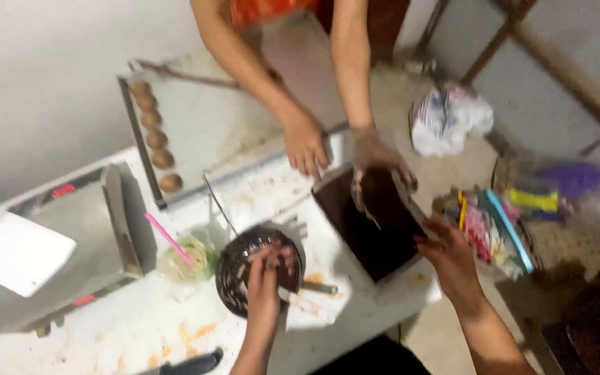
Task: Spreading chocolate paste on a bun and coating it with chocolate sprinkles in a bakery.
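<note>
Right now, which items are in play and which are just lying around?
In play:
- left hand in round dark bowl
- right hand at dark rectangular tray

Lying about:
- pink straw
- crumpled plastic bag
- row of brown balls

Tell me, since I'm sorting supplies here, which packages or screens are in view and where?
Crumpled white plastic bag with dark markings: far right of the counter.
Colourful packets, pink, yellow, blue: beside the right hand.
Small red display on the grey metal scale: left.
</note>
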